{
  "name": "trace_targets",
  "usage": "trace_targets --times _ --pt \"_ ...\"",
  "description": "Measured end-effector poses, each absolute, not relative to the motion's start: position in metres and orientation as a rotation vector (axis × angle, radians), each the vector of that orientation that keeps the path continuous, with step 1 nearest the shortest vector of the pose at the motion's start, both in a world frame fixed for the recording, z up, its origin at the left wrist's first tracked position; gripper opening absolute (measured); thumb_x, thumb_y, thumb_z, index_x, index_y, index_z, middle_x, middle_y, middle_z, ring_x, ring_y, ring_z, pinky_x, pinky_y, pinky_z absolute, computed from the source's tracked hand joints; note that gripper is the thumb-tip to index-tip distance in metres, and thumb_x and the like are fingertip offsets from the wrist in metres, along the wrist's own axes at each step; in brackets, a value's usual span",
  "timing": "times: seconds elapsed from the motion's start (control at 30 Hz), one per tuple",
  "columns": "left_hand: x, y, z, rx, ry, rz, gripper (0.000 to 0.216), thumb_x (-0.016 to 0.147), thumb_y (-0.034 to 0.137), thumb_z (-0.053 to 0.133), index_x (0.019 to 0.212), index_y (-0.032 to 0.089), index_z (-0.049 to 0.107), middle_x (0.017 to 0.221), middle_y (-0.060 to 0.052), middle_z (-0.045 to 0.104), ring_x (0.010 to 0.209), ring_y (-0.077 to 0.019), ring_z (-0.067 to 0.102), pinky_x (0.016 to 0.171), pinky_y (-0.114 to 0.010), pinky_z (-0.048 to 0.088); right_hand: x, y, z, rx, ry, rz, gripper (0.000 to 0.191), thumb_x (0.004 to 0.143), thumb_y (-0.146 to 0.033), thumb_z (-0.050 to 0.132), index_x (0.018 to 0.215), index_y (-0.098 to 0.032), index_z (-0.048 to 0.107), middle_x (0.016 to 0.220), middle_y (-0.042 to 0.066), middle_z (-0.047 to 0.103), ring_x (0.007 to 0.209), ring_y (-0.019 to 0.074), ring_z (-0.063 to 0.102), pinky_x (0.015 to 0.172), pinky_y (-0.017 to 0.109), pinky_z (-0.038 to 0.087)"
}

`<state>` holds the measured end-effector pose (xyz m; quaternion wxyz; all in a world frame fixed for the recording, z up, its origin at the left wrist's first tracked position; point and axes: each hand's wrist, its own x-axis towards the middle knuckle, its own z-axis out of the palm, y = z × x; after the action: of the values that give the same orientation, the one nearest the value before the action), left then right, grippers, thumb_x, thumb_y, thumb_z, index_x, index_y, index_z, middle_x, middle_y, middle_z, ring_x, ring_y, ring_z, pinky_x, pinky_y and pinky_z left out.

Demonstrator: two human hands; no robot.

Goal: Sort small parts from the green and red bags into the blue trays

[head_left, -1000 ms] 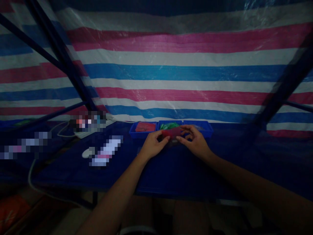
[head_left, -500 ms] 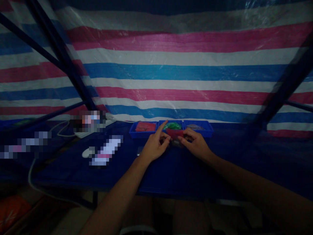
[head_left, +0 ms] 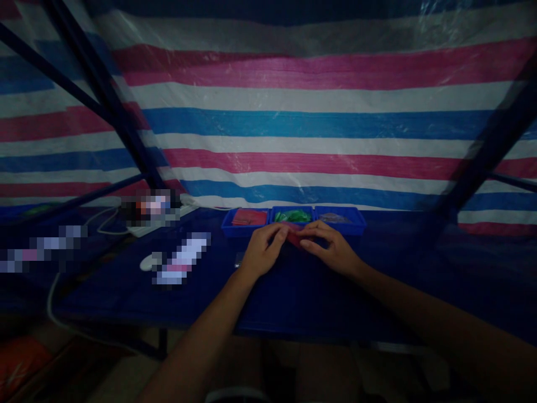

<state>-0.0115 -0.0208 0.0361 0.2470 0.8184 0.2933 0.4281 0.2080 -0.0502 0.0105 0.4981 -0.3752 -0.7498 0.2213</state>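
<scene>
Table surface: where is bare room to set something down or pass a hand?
Bare blue table lies right of the right hand, and between the left hand and the near edge. Crowded: the three blue bins behind the red piece, and the cables at left.

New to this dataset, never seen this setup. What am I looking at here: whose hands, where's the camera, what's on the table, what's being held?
There is no machine here: a person works with two bare hands, filmed by one camera worn on the head, looking forward and down. The left hand and right hand meet over a dark blue table and together pinch a small red piece; it is too dim to tell what it is. Just behind them stand three blue trays: red pieces in the left one, green in the middle, something dim in the right. A striped tarp hangs behind, and a white power strip lies to the left.
</scene>
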Motion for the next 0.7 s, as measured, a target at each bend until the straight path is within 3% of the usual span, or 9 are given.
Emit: trace_targets --times 0.13,0.23,0.33,0.43,0.57,0.7 --pt "-0.009 -0.017 0.031 2.066 0.822 1.178 0.029 0.097 0.043 0.059 0.095 0.017 0.072 0.090 -0.004 0.076 0.083 -0.0206 0.071 0.080 -0.033 0.056 0.209 -0.046 0.008 -0.967 -1.675 0.529 0.025 0.093 -0.044 0.066 0.110 -0.028 0.074 0.114 0.007 0.066 0.110 0.0247 0.063 0.099 0.044 0.051" --pt "-0.007 -0.010 0.023 1.942 0.830 1.175 0.024 0.087 0.039 0.072 0.094 0.017 0.069 0.088 -0.005 0.075 0.078 -0.0199 0.072 0.073 -0.031 0.057 0.207 -0.042 0.000 -0.994 -1.546 0.651 0.042 0.088 -0.044 0.071 0.126 -0.028 0.063 0.127 0.009 0.062 0.115 0.0250 0.062 0.094 0.042 0.056" --pt "-0.007 -0.004 0.017 1.871 0.840 1.172 0.023 0.086 0.034 0.072 0.100 0.017 0.067 0.090 -0.006 0.075 0.078 -0.0190 0.073 0.069 -0.029 0.057 0.206 -0.038 -0.006 -1.003 -1.428 0.806 0.063 0.084 -0.044 0.075 0.140 -0.029 0.050 0.131 0.011 0.061 0.115 0.0251 0.064 0.094 0.043 0.058" --pt "-0.008 -0.001 0.016 1.893 0.852 1.171 0.023 0.087 0.030 0.068 0.106 0.017 0.067 0.087 -0.004 0.073 0.069 -0.0151 0.068 0.061 -0.025 0.053 0.206 -0.035 -0.009 -0.968 -1.364 0.902 0.072 0.082 -0.041 0.077 0.144 -0.029 0.043 0.126 0.010 0.064 0.106 0.0232 0.069 0.090 0.041 0.059" --pt "-0.011 0.001 0.019 2.080 0.854 1.228 0.019 0.091 0.023 0.063 0.106 0.020 0.072 0.104 -0.006 0.072 0.087 -0.0181 0.069 0.074 -0.029 0.055 0.208 -0.033 -0.011 -0.946 -1.389 0.964 0.070 0.083 -0.039 0.075 0.144 -0.026 0.041 0.105 0.007 0.069 0.085 0.0200 0.071 0.072 0.035 0.061" --pt "-0.021 0.011 0.027 2.156 1.037 1.398 0.022 0.092 0.024 0.062 0.110 0.022 0.074 0.111 -0.008 0.071 0.097 -0.0206 0.068 0.083 -0.034 0.055 0.210 -0.031 -0.014 -0.964 -1.397 0.902 0.072 0.086 -0.042 0.071 0.147 -0.026 0.037 0.099 0.005 0.067 0.084 0.0205 0.069 0.064 0.032 0.058"
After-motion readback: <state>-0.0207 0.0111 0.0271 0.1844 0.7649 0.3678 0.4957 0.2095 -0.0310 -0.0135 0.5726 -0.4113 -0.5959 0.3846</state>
